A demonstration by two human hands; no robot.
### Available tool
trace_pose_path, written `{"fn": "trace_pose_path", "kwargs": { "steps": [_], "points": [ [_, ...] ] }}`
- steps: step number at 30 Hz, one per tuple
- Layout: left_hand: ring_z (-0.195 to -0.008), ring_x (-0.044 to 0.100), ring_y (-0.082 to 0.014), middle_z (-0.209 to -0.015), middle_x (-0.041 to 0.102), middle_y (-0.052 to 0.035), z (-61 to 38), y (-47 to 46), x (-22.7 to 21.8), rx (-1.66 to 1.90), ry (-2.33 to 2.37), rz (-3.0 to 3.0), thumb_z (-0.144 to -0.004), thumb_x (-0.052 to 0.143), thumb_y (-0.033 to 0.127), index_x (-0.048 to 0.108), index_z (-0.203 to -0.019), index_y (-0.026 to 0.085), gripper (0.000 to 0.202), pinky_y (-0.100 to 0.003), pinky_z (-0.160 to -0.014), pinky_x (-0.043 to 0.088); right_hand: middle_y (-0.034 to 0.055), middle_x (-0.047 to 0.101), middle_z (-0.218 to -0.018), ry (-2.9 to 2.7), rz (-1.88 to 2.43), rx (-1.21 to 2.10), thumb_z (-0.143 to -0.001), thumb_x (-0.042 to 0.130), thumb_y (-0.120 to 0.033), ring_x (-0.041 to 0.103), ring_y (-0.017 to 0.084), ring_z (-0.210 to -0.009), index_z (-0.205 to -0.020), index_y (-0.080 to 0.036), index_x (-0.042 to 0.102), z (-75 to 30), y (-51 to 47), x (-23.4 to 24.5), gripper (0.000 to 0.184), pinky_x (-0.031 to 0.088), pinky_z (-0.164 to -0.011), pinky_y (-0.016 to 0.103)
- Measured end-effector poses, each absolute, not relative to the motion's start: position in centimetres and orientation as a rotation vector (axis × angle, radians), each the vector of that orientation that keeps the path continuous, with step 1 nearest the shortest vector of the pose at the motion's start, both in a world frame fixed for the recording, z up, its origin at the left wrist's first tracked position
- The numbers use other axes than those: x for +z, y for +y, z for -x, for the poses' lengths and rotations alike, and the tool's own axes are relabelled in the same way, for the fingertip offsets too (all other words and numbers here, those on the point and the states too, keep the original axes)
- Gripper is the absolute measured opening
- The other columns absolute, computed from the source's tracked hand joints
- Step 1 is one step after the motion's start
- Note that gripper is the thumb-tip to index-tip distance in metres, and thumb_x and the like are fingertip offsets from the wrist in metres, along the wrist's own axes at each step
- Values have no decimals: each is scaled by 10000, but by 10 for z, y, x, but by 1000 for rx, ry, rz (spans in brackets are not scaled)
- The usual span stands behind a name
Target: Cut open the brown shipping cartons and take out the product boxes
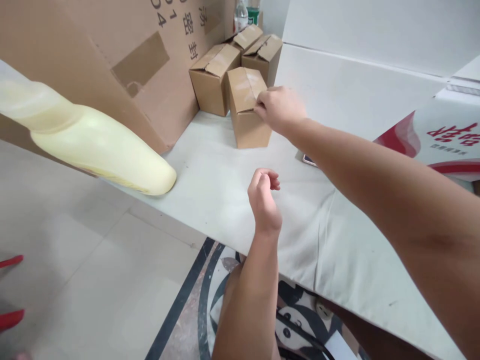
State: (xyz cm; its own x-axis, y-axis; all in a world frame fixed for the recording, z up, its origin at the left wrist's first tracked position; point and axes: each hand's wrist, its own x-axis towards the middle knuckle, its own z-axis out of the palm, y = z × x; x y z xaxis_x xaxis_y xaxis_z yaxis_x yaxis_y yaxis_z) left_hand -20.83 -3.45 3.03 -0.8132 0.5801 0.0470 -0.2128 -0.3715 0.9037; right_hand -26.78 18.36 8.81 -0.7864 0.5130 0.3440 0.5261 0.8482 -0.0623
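Observation:
My right hand (pixel 279 107) reaches far forward and rests, fingers curled, on the top flap of a small taped cardboard box (pixel 245 117) standing on the white table (pixel 210 175). My left hand (pixel 263 197) hovers over the table's near part with its fingers curled loosely inward; nothing shows in it. The box stands a little in front of three similar small boxes (pixel 213 77).
A big printed cardboard carton (pixel 112 55) fills the left. A pale yellow rounded object (pixel 101 150) juts over the table's left edge. A phone corner (pixel 309 160) peeks from under my right forearm. White panels and a red-printed carton (pixel 442 137) stand right. Bottles (pixel 242 15) stand behind.

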Motion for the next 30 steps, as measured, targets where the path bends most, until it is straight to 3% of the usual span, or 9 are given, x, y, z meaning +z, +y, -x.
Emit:
{"fn": "trace_pose_path", "kwargs": {
  "steps": [5,10,13,16,20,23,27,30],
  "points": [
    [-711,547,-164,-734,577,-24,209,-37,30,2212,1334,-522,-973,460,496,617,-776,216,377,-304,-685,453,120,736,-873,-2631,773,-223,-953,522,-268,589,247,-751,-865,-235,697,250,207,83,198,407,-718,392],
    [-713,533,-162,-741,547,-13,206,-45,33,2205,1400,-558,-977,479,474,592,-775,218,345,-304,-699,443,127,768,-945,-2650,856,-362,-998,480,-297,577,198,-726,-928,-176,719,206,173,95,277,333,-670,344],
    [-809,550,-170,-822,550,-17,212,-49,33,2284,1605,-483,-931,567,411,583,-811,220,227,-311,-781,462,89,782,-933,-2624,788,-404,-1008,472,-276,626,180,-734,-909,-184,716,151,125,93,278,309,-632,325],
    [-1084,602,-213,-1065,596,-53,218,-49,30,2335,1776,-382,-900,630,378,606,-969,232,162,-360,-982,492,34,807,-940,-2445,526,-321,-968,594,-234,715,161,-780,-865,-223,691,77,68,85,142,400,-612,302],
    [-1402,533,-283,-1402,572,-87,214,-39,22,2162,1718,-617,-896,719,433,598,-1234,284,389,-445,-1182,446,16,797,-921,-2280,286,-60,-876,710,-119,768,179,-826,-917,-249,684,-30,2,60,138,577,-698,303],
    [-1350,597,-305,-1432,610,-97,199,-30,16,1956,1576,-871,-835,804,463,606,-1294,295,527,-446,-1127,514,37,763,-890,-2053,732,-29,-910,646,-187,745,216,-812,-888,-241,683,-106,-18,26,70,582,-713,371],
    [-1098,705,-250,-1308,674,-88,175,-20,15,1779,1407,-1015,-858,751,442,617,-1249,287,442,-392,-934,600,84,711,-823,-1802,1390,-177,-819,699,-324,682,276,-787,-844,-286,717,-197,0,-24,49,536,-699,431],
    [-918,691,-204,-1178,687,-69,160,-13,17,1740,1351,-992,-839,738,414,608,-1174,277,385,-350,-798,589,144,664,-857,-1700,1684,-200,-723,727,-407,650,341,-883,-934,-266,786,-241,19,-46,261,542,-829,521]
  ]
}}
